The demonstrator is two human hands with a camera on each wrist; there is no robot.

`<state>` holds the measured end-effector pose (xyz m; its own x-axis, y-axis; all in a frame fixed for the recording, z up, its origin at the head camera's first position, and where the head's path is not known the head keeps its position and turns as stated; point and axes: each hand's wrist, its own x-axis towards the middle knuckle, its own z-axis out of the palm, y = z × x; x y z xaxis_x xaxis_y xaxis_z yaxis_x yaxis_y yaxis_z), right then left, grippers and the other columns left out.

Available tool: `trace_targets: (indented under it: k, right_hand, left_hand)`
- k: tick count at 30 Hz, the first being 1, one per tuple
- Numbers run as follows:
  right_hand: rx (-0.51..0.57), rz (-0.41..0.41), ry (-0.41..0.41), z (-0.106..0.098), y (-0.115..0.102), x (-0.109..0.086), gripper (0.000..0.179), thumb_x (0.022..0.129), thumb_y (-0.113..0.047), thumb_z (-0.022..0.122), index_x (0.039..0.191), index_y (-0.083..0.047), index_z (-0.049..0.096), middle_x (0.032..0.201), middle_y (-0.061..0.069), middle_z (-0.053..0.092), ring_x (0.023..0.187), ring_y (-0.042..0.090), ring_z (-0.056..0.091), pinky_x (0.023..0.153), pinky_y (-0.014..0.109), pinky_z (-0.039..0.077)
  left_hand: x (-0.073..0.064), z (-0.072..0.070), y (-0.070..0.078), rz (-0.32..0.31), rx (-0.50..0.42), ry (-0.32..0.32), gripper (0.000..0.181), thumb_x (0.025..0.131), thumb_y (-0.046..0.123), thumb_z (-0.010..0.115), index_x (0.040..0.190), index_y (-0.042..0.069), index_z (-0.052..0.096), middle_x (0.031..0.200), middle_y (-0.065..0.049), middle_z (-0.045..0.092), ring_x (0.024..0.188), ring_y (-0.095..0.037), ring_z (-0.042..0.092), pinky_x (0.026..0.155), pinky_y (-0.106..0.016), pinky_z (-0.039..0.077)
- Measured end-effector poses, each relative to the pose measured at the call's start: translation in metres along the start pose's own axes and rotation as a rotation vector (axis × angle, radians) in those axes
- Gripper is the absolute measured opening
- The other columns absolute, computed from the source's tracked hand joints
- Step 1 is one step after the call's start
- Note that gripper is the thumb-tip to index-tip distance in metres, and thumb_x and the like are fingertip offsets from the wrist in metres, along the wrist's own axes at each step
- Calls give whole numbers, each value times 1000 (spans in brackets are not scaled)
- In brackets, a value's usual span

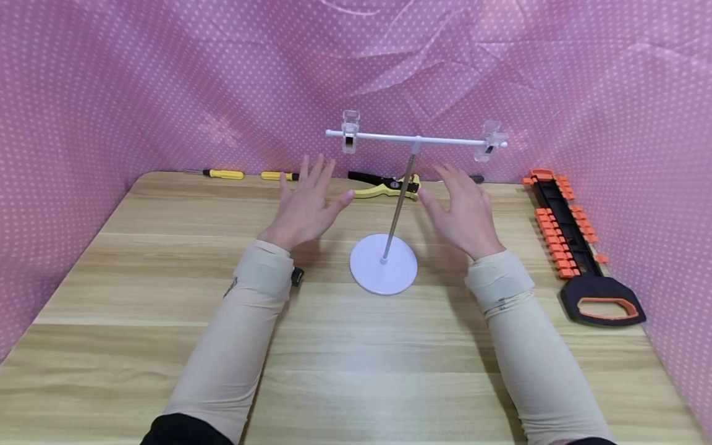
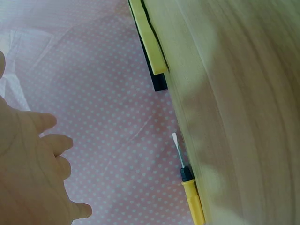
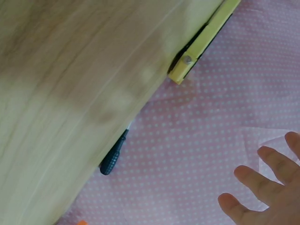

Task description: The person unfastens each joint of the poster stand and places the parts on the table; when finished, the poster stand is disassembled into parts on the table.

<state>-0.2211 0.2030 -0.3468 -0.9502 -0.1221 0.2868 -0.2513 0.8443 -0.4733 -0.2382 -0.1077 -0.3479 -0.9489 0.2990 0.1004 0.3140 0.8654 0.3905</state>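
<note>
Across the middle of the head view, the left hand (image 1: 308, 204) and the right hand (image 1: 461, 207) are spread with fingers extended — neither has hold of anything. Between them rises a white stand with a round base, slim metal pole and clipped crossbar (image 1: 397, 213); its pole leans toward the upper right, nearer the right thumb than the left. Just behind the pole lies a yellow-and-black plier-like tool (image 1: 395, 184), long axis left to right, its handles toward the left hand — whether the left thumb touches them, I cannot tell. Under everything is a pale wood-grain tabletop (image 1: 334, 371); along its back edge, upper left, lies a yellow-handled screwdriver (image 1: 225, 174). An orange-and-black plastic rack (image 1: 570, 225) lies at right. Pink dotted fabric (image 1: 222, 80) walls the back and sides.
</note>
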Motion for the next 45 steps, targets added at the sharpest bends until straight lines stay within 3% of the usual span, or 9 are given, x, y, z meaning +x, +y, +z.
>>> trace_targets:
  k: [10, 16, 21, 26, 29, 35, 41, 45]
  right_hand:
    - [25, -11, 56, -5, -10, -4, 71, 107, -58, 52, 162, -15, 43, 170, 14, 39, 158, 39, 33, 127, 67, 22]
    - [93, -62, 94, -8, -15, -4, 65, 108, -50, 56, 160, -12, 46, 167, 16, 43, 155, 40, 38, 129, 66, 24]
    - [184, -50, 106, -13, -21, -7, 62, 108, -48, 56, 158, -12, 49, 163, 14, 49, 149, 40, 46, 126, 61, 33]
    - [303, -48, 120, -19, -32, -10, 58, 109, -45, 56, 157, -14, 50, 158, 12, 55, 140, 36, 56, 114, 60, 47]
    - [353, -52, 128, -21, -37, -11, 56, 109, -43, 57, 157, -14, 51, 156, 11, 57, 137, 33, 58, 109, 55, 51]
    - [427, -47, 159, -24, -45, -15, 52, 109, -39, 60, 155, -17, 53, 152, 9, 62, 133, 27, 62, 102, 45, 52]
    - [460, -66, 160, -27, -51, -18, 49, 110, -35, 58, 157, -19, 51, 151, 9, 62, 133, 25, 62, 103, 44, 53]
    - [496, -85, 156, -28, -55, -21, 48, 112, -32, 54, 157, -18, 50, 150, 8, 63, 130, 24, 62, 102, 40, 52]
  left_hand:
    - [1, -2, 4, 23, -22, 11, 95, 102, 81, 20, 172, 19, 3, 178, -5, -10, 162, -26, -21, 125, -67, -21]
    - [-2, -5, 6, 32, -146, 25, 91, 104, 78, 29, 172, 23, 2, 178, 0, -9, 163, -25, -20, 128, -69, -13]
    - [-4, -7, 10, 60, -258, 27, 85, 105, 74, 34, 172, 29, 5, 179, -4, 3, 166, -29, -2, 132, -66, 1]
    - [-4, -10, 16, 129, -377, 51, 81, 107, 69, 39, 172, 27, 14, 178, -8, 19, 164, -29, 18, 135, -52, 16]
    - [-6, -11, 23, 153, -424, 40, 80, 107, 68, 40, 171, 25, 19, 177, -5, 23, 162, -28, 27, 134, -50, 22]
    - [-8, -7, 43, 223, -521, -6, 69, 111, 56, 46, 168, 21, 30, 166, -9, 45, 139, -29, 56, 118, -52, 48]
    - [-14, -6, 60, 234, -643, -80, 57, 112, 49, 46, 162, 23, 42, 154, -8, 58, 128, -26, 65, 95, -48, 63]
    - [-17, -3, 66, 258, -751, -133, 53, 113, 46, 46, 157, 18, 50, 145, -9, 64, 119, -25, 70, 86, -46, 66]
